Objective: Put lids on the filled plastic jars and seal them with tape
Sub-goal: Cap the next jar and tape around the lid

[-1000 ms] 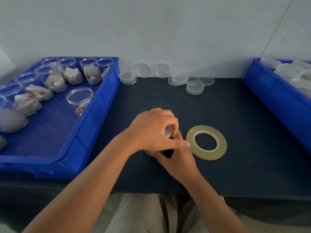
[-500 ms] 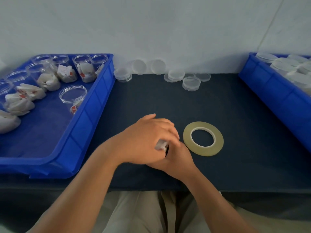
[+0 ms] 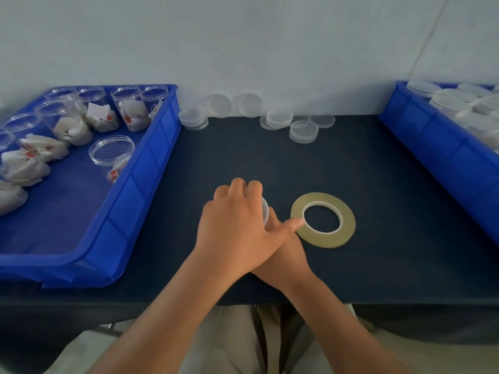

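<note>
left hand (image 3: 235,228) fingers (image 3: 238,188) clamping on jar (image 3: 266,212) | right hand (image 3: 286,257) lying beneath, its grip hidden, cannot tell | tape roll (image 3: 348,222) lying just right of the fingers

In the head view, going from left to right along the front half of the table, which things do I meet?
Left blue bin → left hand → roll of tape → right blue bin.

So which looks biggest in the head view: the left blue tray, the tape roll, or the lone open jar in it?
1. Left blue tray, by far.
2. Tape roll.
3. Lone open jar.
The last two look close, and the roll lies nearer the camera, so their order is unsure.
</note>
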Demonstrator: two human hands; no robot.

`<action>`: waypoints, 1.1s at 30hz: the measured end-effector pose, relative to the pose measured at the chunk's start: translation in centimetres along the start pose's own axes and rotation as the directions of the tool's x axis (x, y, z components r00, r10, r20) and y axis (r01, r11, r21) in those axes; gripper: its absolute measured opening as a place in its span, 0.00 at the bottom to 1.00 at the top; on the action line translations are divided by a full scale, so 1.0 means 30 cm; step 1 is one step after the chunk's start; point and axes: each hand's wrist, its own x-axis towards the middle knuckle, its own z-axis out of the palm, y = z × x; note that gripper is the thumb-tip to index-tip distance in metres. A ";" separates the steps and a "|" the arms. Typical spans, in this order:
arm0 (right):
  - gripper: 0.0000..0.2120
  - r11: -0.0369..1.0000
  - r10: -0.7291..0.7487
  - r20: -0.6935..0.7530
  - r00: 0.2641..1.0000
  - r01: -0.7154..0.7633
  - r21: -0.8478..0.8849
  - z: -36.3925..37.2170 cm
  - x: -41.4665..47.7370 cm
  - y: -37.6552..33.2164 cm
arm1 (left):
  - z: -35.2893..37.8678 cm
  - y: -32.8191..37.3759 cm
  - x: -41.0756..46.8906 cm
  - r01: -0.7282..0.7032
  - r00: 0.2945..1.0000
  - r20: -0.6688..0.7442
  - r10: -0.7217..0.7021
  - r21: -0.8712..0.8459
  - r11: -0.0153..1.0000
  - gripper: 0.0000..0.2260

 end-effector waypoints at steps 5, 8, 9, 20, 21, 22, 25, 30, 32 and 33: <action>0.33 0.985 0.062 0.027 0.998 -0.065 0.159 0.006 0.014 0.028 | 0.019 -0.096 0.036 -0.201 0.979 -0.038 0.198 -0.142 0.969 0.24; 0.36 0.986 0.070 0.011 0.998 -0.071 0.150 0.019 0.019 0.023 | 0.007 -0.119 0.045 -0.253 0.967 -0.041 0.250 -0.190 0.948 0.24; 0.37 0.987 0.070 0.000 0.998 -0.070 0.146 0.022 0.017 0.019 | 0.000 -0.121 0.045 -0.249 0.968 -0.034 0.248 -0.215 0.944 0.24; 0.40 0.981 0.061 -0.030 0.998 -0.054 0.188 -0.007 -0.002 0.018 | 0.057 -0.075 -0.018 0.012 0.989 -0.126 -0.081 -0.472 0.882 0.37; 0.39 0.976 0.063 -0.032 0.997 -0.055 0.212 -0.008 0.001 0.018 | 0.056 -0.086 -0.009 -0.002 0.991 -0.118 -0.061 -0.476 0.880 0.36; 0.39 0.970 0.066 -0.033 0.997 -0.057 0.238 -0.010 0.004 0.018 | 0.056 -0.096 -0.002 -0.012 0.993 -0.106 -0.045 -0.481 0.877 0.36; 0.40 0.957 0.085 -0.015 0.996 -0.077 0.279 -0.023 0.003 0.016 | 0.056 -0.115 0.012 -0.043 0.995 -0.097 -0.006 -0.504 0.862 0.36; 0.47 0.933 0.113 0.236 0.965 -0.184 0.309 -0.071 0.009 0.004 | 0.056 -0.126 -0.005 -0.100 0.994 -0.095 0.058 -0.540 0.836 0.43; 0.50 0.957 0.074 0.409 0.909 -0.181 0.228 -0.137 0.015 0.040 | 0.050 -0.134 -0.019 -0.118 0.990 -0.123 0.062 -0.527 0.842 0.47; 0.51 0.985 0.072 0.425 0.902 -0.131 0.112 -0.174 0.016 0.069 | 0.051 -0.139 -0.028 -0.134 0.985 -0.159 0.060 -0.508 0.851 0.49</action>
